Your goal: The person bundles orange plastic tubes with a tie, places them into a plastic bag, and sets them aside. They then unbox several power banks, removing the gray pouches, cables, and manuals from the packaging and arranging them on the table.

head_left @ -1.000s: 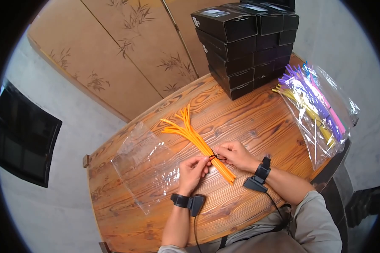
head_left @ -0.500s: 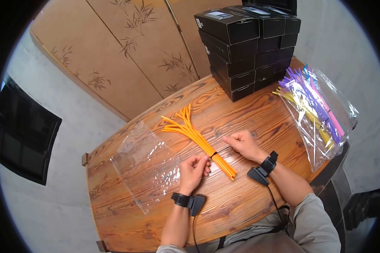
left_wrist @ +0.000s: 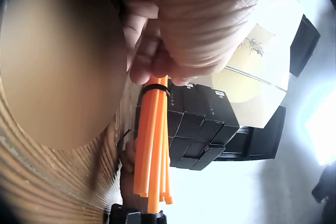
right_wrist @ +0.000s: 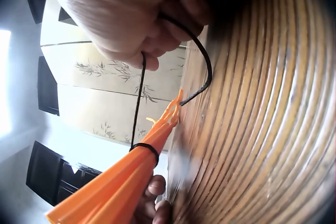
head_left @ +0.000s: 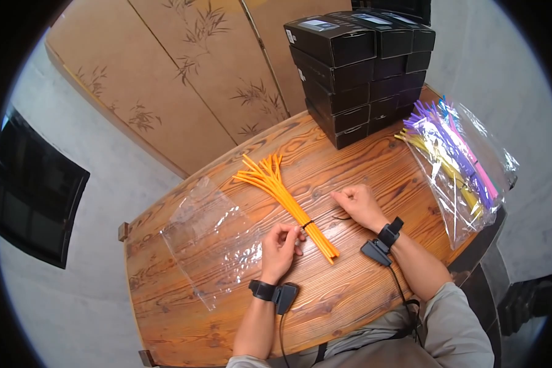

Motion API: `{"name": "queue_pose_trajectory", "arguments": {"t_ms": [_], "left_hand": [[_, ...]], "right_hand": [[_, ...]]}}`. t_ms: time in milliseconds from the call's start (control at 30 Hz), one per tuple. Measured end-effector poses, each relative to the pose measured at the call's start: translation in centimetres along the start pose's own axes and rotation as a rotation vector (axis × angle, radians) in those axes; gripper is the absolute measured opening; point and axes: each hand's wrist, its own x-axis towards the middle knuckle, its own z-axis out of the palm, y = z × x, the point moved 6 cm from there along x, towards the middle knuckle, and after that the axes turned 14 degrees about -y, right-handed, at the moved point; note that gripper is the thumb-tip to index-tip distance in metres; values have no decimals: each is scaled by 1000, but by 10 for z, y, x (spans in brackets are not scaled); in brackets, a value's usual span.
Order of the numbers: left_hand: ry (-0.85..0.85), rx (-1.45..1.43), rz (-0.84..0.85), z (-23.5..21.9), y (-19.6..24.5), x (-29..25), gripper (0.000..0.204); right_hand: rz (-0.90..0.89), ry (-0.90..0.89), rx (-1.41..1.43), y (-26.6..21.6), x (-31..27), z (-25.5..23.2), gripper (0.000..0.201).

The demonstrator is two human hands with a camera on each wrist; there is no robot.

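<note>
A bundle of long, thin orange tubes (head_left: 286, 199) lies across the table, fanned out at its far end. Near the lower end a black cord (right_wrist: 147, 149) is looped around it. My left hand (head_left: 279, 248) grips the bundle at its left side, right by the cord, and its curled fingers (left_wrist: 157, 64) show close above the loop in the left wrist view. Off to the bundle's right, my right hand (head_left: 359, 205) pinches the black cord. One stretch of it runs straight from those fingers to the loop, and another curves out loosely with a free end.
A flattened clear plastic bag (head_left: 211, 242) lies left of the bundle. At the right edge sits another clear bag (head_left: 460, 165) with purple, pink, yellow and blue tubes. Stacked black boxes (head_left: 356, 80) stand at the back of the wooden table (head_left: 300, 313).
My right hand has left the loop and moved right and away, drawing the cord out with it. My left hand stays near the loop, and the bundle's lower end has shifted slightly.
</note>
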Motion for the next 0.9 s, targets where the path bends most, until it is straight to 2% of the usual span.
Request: {"name": "queue_pose_trajectory", "arguments": {"t_ms": [133, 200, 233, 333, 433, 533, 633, 667, 767, 867, 900], "left_hand": [[-39, -49, 112, -2, 2, -2, 8], [-36, -18, 203, -2, 7, -2, 6], [-60, -59, 196, -2, 7, -1, 5], [-106, -161, 190, -1, 6, 0, 3], [-93, -206, 197, -1, 1, 2, 3], [-76, -217, 180, -3, 0, 3, 2], [-70, -214, 170, -3, -1, 3, 3], [-71, -212, 161, -4, -1, 3, 4], [-67, -196, 154, -4, -1, 3, 4], [-74, -199, 160, -3, -1, 3, 4], [-79, -204, 163, -3, -1, 3, 4]], "right_hand": [[21, -13, -18, -6, -2, 0, 43], [-31, 36, -31, -10, -3, -1, 40], [-57, 61, -38, -12, -4, -2, 38], [-114, 198, 1, -17, -6, -6, 30], [-330, 386, -44, -38, -10, -15, 21], [-209, 125, 119, -41, -15, -6, 17], [-86, -290, 278, -36, -19, 22, 16], [-67, -419, 344, -43, -21, 31, 23], [-11, -562, 137, -35, -20, 42, 31], [2, -537, 98, -23, -15, 48, 35], [66, -543, 149, -18, -16, 48, 34]]}}
